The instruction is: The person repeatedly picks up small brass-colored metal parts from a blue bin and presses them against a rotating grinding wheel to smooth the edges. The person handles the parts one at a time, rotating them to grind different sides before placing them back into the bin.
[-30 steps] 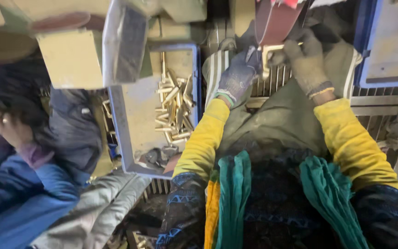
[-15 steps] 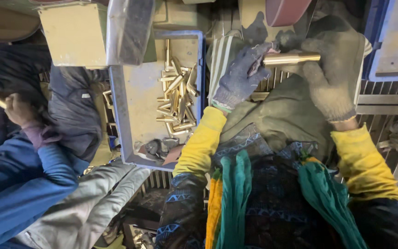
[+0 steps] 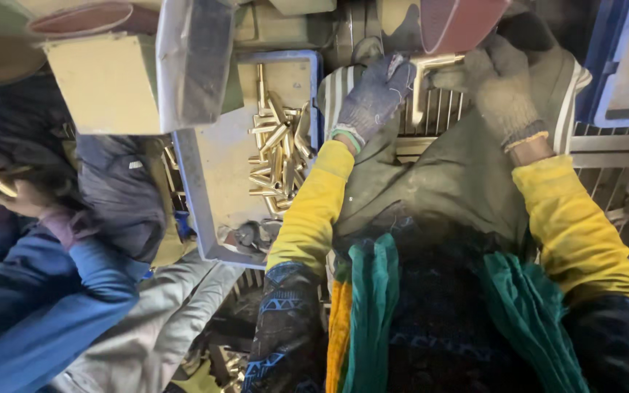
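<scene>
Both of my hands wear knit gloves and hold one brass L-shaped piece (image 3: 425,81) up against a reddish-brown sanding belt (image 3: 460,22) at the top of the head view. My left hand (image 3: 374,94), in a blue-grey glove, grips the piece's lower leg. My right hand (image 3: 500,87), in a grey glove, grips its upper end. Yellow sleeves cover both forearms. A grey-green cloth (image 3: 445,182) lies over my lap below the hands.
A blue tray (image 3: 212,167) to my left holds several brass rods (image 3: 278,156). A beige machine housing (image 3: 103,80) stands above it. Another person in a blue jacket (image 3: 30,291) sits at the left. A second blue tray (image 3: 627,73) is at the right.
The brass piece was held lower and level between my hands half a second ago; now both hands have raised it to the belt's underside.
</scene>
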